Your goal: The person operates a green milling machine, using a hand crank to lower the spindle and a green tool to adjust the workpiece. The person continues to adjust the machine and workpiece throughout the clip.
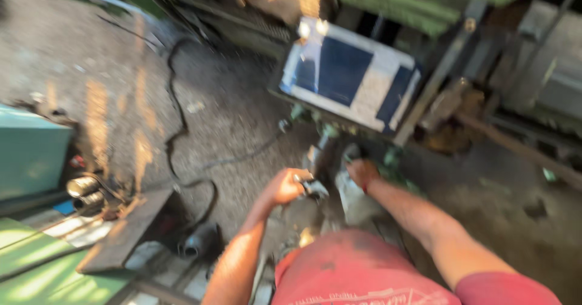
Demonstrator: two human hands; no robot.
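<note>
The picture is blurred by motion. My left hand (286, 187) is closed around a small dark metal handle or lever (312, 188) low on a machine. My right hand (362, 173) rests just to its right on a grey-green metal part (354, 199) of the same machine; whether its fingers grip the part is too blurred to tell. Above both hands sits a tilted blue and white metal tray or box (348, 81).
A dark cable (176, 117) snakes over the grey concrete floor at left. A teal cabinet (30, 150), metal tubes (82, 187), a rusty plate (124, 232) and a dark pipe piece (197, 244) lie at lower left. Green machinery (424, 2) stands behind.
</note>
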